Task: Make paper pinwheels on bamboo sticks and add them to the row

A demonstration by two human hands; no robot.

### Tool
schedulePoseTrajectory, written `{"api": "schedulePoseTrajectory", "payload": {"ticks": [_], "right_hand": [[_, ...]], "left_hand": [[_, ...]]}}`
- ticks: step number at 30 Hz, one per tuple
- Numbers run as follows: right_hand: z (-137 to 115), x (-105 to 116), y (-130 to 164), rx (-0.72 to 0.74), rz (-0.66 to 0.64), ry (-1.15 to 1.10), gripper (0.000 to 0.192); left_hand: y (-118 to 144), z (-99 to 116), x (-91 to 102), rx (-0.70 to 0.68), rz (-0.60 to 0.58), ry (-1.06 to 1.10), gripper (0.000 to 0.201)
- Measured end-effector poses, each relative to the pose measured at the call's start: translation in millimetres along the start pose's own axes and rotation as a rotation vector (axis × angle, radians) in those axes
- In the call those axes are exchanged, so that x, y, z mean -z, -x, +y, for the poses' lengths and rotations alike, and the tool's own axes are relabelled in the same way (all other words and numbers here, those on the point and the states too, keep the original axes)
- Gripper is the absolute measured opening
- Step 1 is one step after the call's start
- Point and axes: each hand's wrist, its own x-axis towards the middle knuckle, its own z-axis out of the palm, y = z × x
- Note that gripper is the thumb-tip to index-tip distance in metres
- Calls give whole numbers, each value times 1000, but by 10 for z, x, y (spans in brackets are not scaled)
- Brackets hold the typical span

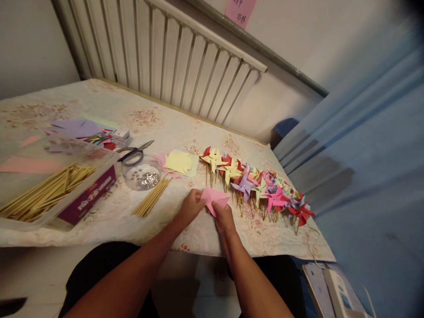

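Observation:
A pink paper piece (214, 197) is held between my two hands, above the front part of the table. My left hand (192, 204) pinches its left edge. With thumb on top, my right hand (223, 216) grips its lower right side. Some of the paper's folds and slits are hidden by the fingers. Just to the right stand several finished paper pinwheels (245, 185) on sticks, in red, yellow, purple and pink. Left of my hands lies a small bundle of thin wooden sticks (152, 197), and behind it a stack of yellow paper squares (179, 161).
A clear round dish (141, 176) holds small silvery pins. Scissors (135, 152) lie behind it. A plastic box (62, 216) with many sticks fills the left side. Paper sheets (77, 127) and a small white box (121, 134) are farther back. A blue curtain (361, 154) hangs at right.

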Motion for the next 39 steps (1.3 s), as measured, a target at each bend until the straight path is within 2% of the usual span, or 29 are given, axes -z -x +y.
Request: {"api": "schedulePoseTrajectory", "payload": {"ticks": [2, 4, 8, 11, 15, 21, 24, 28, 32, 35, 39], "right_hand": [[-31, -21, -1, 2, 34, -62, 24], [-55, -37, -7, -12, 68, -126, 28], [-77, -87, -24, -35, 94, -237, 34], [-81, -155, -38, -16, 100, -256, 30], [-78, -281, -55, 20, 96, -257, 26], [2, -442, -54, 45, 117, -205, 33], [71, -461, -46, 35, 137, -162, 32], [113, -466, -26, 30, 142, -127, 32], [56, -481, 9, 28, 109, -137, 34], [-53, -456, 24, 20, 24, -176, 33], [-262, -300, -19, -26, -145, -164, 32]], "left_hand": [[15, 32, 0, 74, 18, 188, 40], [42, 77, 8, 146, 22, 341, 46], [89, 124, 32, 239, -77, 517, 40], [99, 121, 37, 208, -147, 527, 37], [107, 135, 15, 156, -176, 550, 36], [98, 134, -35, 143, -89, 567, 31], [81, 109, -49, 116, -92, 531, 32], [68, 88, -67, 106, -23, 478, 32], [67, 90, -66, 108, 5, 490, 29], [61, 105, -38, 111, -7, 535, 26], [44, 131, 4, 91, -122, 546, 29]]}}
